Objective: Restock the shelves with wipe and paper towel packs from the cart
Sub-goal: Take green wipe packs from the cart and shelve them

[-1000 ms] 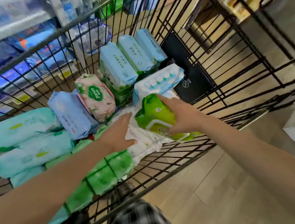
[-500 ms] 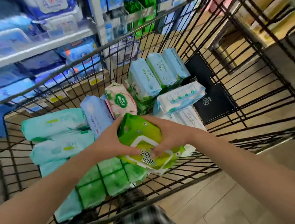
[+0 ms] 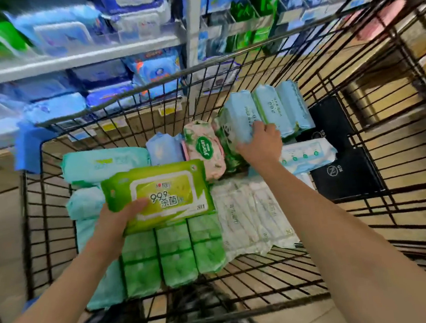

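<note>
My left hand (image 3: pixel 114 221) has the green wipe pack (image 3: pixel 158 193). The thumb lies across its front near the lower left corner and the fingers are hidden underneath, so I'm grasping it from that corner. The pack is flat and rectangular, bright lime green, with a paler rounded label panel and "99.9" printed big right beside my thumb. The film looks glossy. It's held above the load in the cart (image 3: pixel 125 98), face up to me, stretching out to the right of the hand.

My right hand (image 3: pixel 259 145) is out ahead and farther right, fingers curled over the near end of a light-blue pack (image 3: pixel 241 115), gripping it. That one stands on end, leftmost of three alike, with a pale blue wrapper, green along the edges and small print running up the face.

Between my two hands sits a pink floral pack (image 3: pixel 203 149) with a green oval badge. Just below the left hand is a green bundle (image 3: pixel 173 253) of squarish packs. Beyond that hand, teal packs (image 3: pixel 100 162) are stacked. Under my right forearm white packs (image 3: pixel 249 209) lie flat, and right of that hand are black boxes (image 3: pixel 345 171). Past both hands and the cart's far rim, the shelves (image 3: pixel 76 58) are blurred and full of blue and green packs.
</note>
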